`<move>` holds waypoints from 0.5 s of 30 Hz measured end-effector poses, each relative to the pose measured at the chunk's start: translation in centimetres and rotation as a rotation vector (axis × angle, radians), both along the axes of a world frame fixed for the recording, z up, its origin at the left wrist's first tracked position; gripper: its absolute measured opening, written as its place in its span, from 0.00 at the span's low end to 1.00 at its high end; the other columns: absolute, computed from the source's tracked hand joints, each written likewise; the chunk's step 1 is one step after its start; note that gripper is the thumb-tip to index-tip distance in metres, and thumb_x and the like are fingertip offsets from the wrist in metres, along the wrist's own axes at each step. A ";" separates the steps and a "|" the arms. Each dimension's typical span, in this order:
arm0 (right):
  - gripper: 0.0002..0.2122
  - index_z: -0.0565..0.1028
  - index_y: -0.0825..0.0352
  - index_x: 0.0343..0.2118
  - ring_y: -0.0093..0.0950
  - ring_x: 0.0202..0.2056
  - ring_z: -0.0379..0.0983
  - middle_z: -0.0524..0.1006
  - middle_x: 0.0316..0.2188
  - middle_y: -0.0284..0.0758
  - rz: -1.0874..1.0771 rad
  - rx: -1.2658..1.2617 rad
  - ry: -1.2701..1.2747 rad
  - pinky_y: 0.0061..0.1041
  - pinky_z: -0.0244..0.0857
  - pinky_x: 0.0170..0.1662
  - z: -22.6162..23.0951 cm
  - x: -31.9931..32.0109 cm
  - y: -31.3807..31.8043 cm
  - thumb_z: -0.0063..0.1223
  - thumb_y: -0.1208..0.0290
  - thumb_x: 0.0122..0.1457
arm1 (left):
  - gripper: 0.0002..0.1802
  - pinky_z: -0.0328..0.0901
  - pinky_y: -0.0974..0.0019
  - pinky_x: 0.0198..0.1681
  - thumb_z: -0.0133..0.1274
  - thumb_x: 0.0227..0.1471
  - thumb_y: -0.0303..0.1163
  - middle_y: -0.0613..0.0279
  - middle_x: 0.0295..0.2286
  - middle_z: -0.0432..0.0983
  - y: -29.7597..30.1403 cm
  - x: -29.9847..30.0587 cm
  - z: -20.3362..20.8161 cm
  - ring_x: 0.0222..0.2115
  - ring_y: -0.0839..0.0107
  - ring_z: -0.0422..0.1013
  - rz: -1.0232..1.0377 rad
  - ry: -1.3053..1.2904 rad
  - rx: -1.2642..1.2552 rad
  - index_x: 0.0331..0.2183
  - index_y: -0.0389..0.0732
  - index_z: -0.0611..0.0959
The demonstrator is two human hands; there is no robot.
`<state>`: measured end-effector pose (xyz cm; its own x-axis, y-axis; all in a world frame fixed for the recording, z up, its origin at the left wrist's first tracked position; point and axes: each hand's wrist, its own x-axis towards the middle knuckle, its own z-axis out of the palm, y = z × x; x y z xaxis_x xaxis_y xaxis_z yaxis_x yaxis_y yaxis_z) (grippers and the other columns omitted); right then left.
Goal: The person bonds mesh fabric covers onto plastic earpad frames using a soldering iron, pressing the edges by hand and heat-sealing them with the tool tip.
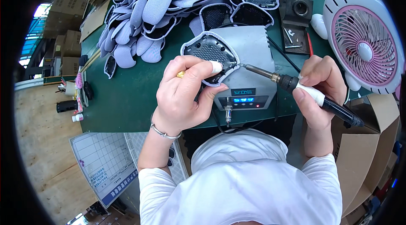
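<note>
My left hand [182,87] grips a cup-shaped pad [207,51] with a perforated black plastic inside and a grey-lavender mesh fabric rim. White tape wraps one fingertip, which presses on the pad's inner face. In my right hand [319,85] is a soldering iron [270,74], held like a pen by its taped handle. Its tip meets or nearly meets the pad's right rim; exact contact is too small to tell. Beneath both stands a grey soldering station [253,51] with a lit blue display and a cable plug at the front.
A large heap of similar fabric pads [156,7] covers the back of the green table [114,106]. At the right are an iron stand [296,7] with a tray and a white-and-pink fan [363,47]. An opened cardboard box [355,157] stands low right, a whiteboard [101,161] low left.
</note>
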<state>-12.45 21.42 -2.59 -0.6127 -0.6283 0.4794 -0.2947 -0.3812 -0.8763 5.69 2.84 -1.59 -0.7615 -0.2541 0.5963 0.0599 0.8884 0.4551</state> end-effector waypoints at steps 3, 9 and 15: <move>0.10 0.70 0.65 0.25 0.22 0.19 0.60 0.70 0.20 0.31 0.043 0.040 0.073 0.17 0.53 0.23 0.0 -0.3 -0.2 0.60 0.73 0.41 | 0.18 0.66 0.68 0.38 0.66 0.36 0.20 0.60 0.30 0.80 0.3 0.0 0.2 0.30 0.69 0.71 0.011 -0.024 -0.022 0.34 0.36 0.83; 0.10 0.70 0.65 0.25 0.22 0.20 0.59 0.70 0.20 0.31 0.069 0.079 0.239 0.17 0.53 0.23 0.7 -1.2 -0.8 0.60 0.72 0.41 | 0.16 0.66 0.68 0.40 0.65 0.37 0.21 0.60 0.30 0.80 0.5 -0.2 0.7 0.30 0.68 0.71 0.013 -0.057 -0.057 0.34 0.37 0.82; 0.10 0.69 0.64 0.28 0.21 0.21 0.59 0.69 0.22 0.32 -0.074 -0.136 0.035 0.17 0.53 0.26 -0.5 -1.9 0.1 0.58 0.71 0.44 | 0.15 0.66 0.67 0.43 0.65 0.37 0.21 0.61 0.31 0.80 -0.1 -0.4 0.1 0.32 0.67 0.73 -0.028 -0.012 -0.112 0.33 0.37 0.82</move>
